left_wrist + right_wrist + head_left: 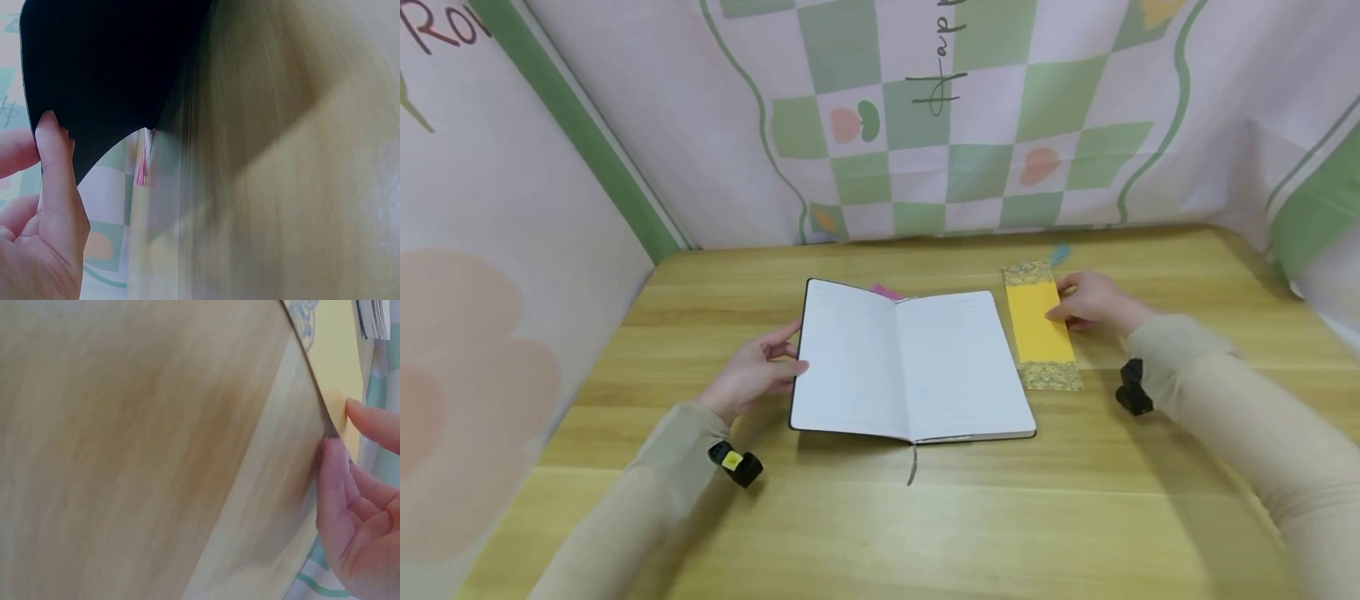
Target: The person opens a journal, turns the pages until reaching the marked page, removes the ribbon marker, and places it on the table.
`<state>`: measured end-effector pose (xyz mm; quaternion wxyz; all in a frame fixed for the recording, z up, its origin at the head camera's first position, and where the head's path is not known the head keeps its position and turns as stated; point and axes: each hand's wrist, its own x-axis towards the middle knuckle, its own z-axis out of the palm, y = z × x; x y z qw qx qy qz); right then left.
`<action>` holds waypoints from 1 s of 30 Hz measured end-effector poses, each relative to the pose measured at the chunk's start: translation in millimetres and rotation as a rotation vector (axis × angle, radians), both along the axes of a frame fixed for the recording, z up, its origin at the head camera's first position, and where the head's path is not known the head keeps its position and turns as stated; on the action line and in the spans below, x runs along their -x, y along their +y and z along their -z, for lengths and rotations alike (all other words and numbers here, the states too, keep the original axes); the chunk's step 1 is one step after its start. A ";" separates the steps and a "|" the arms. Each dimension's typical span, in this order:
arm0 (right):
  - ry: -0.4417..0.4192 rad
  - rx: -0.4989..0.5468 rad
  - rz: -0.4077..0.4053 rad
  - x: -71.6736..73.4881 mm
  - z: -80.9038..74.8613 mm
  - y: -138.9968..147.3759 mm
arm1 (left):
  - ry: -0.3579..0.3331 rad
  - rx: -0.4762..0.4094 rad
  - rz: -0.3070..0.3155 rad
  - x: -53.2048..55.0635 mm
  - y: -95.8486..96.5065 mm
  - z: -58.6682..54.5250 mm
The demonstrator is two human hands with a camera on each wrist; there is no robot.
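Observation:
An open notebook point(962, 367) with white pages and a black cover point(112, 62) lies in the middle of the table. My left hand point(752, 375) pinches its left cover and pages at the outer edge, thumb over the page and fingers behind, with that side raised off the table. To the right of the notebook is a yellow bookmark point(1037, 321) with patterned bands at both ends and a blue tassel point(1060, 254). My right hand point(1093, 302) pinches the bookmark's right edge, thumb on top and fingertips beneath.
A grey ribbon point(913, 465) hangs from the notebook's spine onto the wooden table point(850, 525). Something pink point(886, 292) shows behind the notebook's top edge, tassel-like in the left wrist view. A printed cloth point(917, 108) hangs along the table's back.

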<state>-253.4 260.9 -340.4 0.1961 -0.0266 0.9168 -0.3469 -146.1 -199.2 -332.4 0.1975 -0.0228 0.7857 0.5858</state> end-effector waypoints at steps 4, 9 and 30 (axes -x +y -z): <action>-0.037 0.043 0.011 -1.3 -2.3 6.0 | 0.008 -0.009 -0.004 0.6 2.0 0.1; -0.054 0.100 0.045 -3.1 -6.3 14.9 | 0.012 -0.015 0.005 1.6 3.5 -0.6; 0.388 -0.261 -0.480 -20.2 5.5 -87.3 | -0.006 -0.001 -0.011 1.9 3.6 1.1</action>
